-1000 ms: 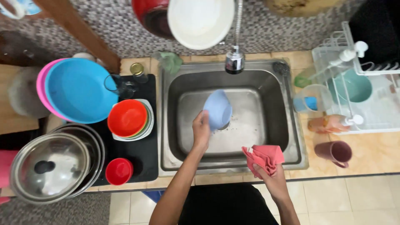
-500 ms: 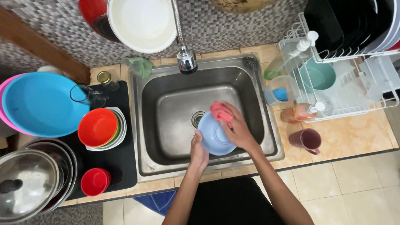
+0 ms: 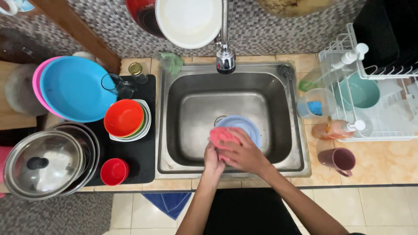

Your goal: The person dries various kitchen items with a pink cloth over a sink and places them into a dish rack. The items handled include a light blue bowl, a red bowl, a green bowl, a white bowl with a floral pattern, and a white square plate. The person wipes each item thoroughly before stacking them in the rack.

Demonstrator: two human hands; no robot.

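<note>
**Cloth on top, bowl underneath, both hands over the sink**

The right hand (image 3: 244,153) was closed down on a pink cloth (image 3: 223,135), fingers curled over its near edge and pressing it flat. Directly beneath that cloth sat the pale blue bowl (image 3: 244,127), so the cloth lay at the bowl's near-left rim, with the rest of the bowl spreading away up and to the right of the hand. The left hand (image 3: 212,157) came in just beside the right, wrapped around the bowl's near edge from below; how far its fingers reached under I could not tell, the right hand covered them.

Both hands touched each other, and both touched the bowl, the left slightly nearer the body. The bowl was round, with no long axis to speak of, and it seemed tilted towards the person.

All of this hung over the front half of the steel sink (image 3: 174,113), near the drain. The tap (image 3: 226,61) stood well apart at the back edge. On the surface to the left, a stack of bowls topped by an orange bowl (image 3: 124,117); to the right, a maroon mug (image 3: 337,160) lay beside the white drying rack (image 3: 387,137).
</note>
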